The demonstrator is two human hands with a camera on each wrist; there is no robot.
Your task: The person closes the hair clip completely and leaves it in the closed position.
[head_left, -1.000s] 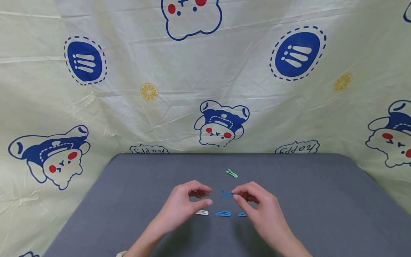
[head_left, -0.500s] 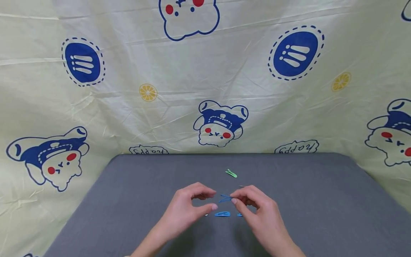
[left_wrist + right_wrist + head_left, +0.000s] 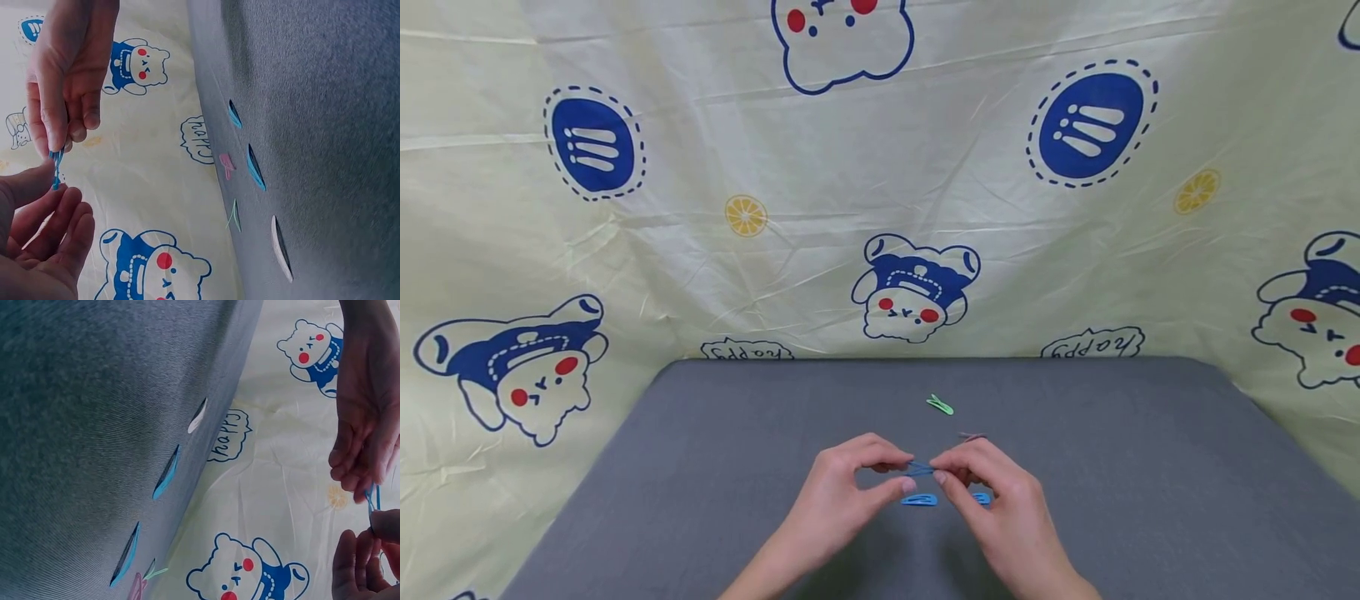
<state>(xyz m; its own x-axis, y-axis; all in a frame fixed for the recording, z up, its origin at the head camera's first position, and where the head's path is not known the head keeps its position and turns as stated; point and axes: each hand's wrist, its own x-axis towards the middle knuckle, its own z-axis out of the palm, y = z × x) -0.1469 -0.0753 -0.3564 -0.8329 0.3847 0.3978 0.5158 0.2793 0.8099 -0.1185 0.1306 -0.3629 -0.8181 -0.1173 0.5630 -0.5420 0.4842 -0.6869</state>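
Observation:
A blue snap hair clip [image 3: 920, 469], its two arms spread in a narrow V, is held above the table between both hands. My right hand [image 3: 992, 492] pinches its joined end between thumb and index finger. At the spread end, the thumb and index finger of my left hand [image 3: 850, 492] close on the arms from either side. The left wrist view shows the same hair clip [image 3: 57, 165] bridging the fingertips of both hands. Below, two more blue hair clips [image 3: 919, 500] [image 3: 982, 498] lie on the table, the right one partly covered by my right hand.
Farther back lie an opened green hair clip [image 3: 940, 405] and a pink one [image 3: 973, 436], partly behind my right hand. A white hair clip [image 3: 281, 250], hidden in the head view, lies on the grey table [image 3: 737, 467]. Behind hangs a printed cloth [image 3: 820, 275].
My left hand has moved right and its fingertips have come onto the clip's spread arms, which now stand closer together. The right hand has shifted slightly left and down.

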